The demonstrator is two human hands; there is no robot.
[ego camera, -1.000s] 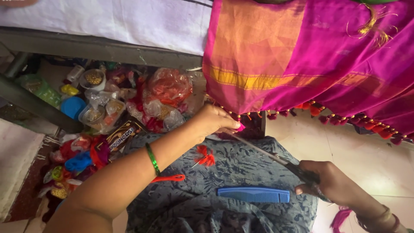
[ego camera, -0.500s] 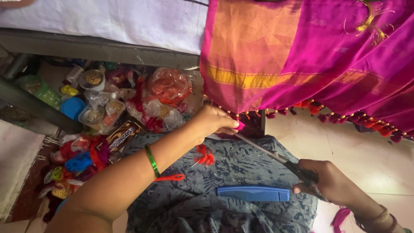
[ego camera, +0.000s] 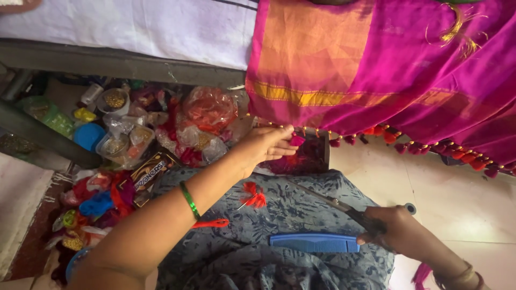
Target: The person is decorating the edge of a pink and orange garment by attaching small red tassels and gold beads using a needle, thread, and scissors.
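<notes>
A: Head view — left hand (ego camera: pixel 266 146) at centre, fingers pinched shut on a pink tassel (ego camera: pixel 296 140) at the sari (ego camera: pixel 387 75) hem.
B: Right hand?
A: Right hand (ego camera: pixel 400 231), lower right, closed round scissors (ego camera: pixel 344 207), blades pointing up-left toward the tassel.
B: Advice?
A: Probably hold the tassel taut, snip clear of the hem — comb (ego camera: pixel 314 243) lies on the lap, just beside.

Cut off by the top and right edges: magenta sari (ego camera: pixel 408 80). Hidden inside the right hand (ego camera: pixel 400 231): scissors' (ego camera: pixel 336 203) handles. Pinched out of sight under left hand's (ego camera: pixel 263 146) fingertips: 1 tassel. Too small and jumbled to tell: contents of the plastic packets (ego camera: pixel 161 134).
</notes>
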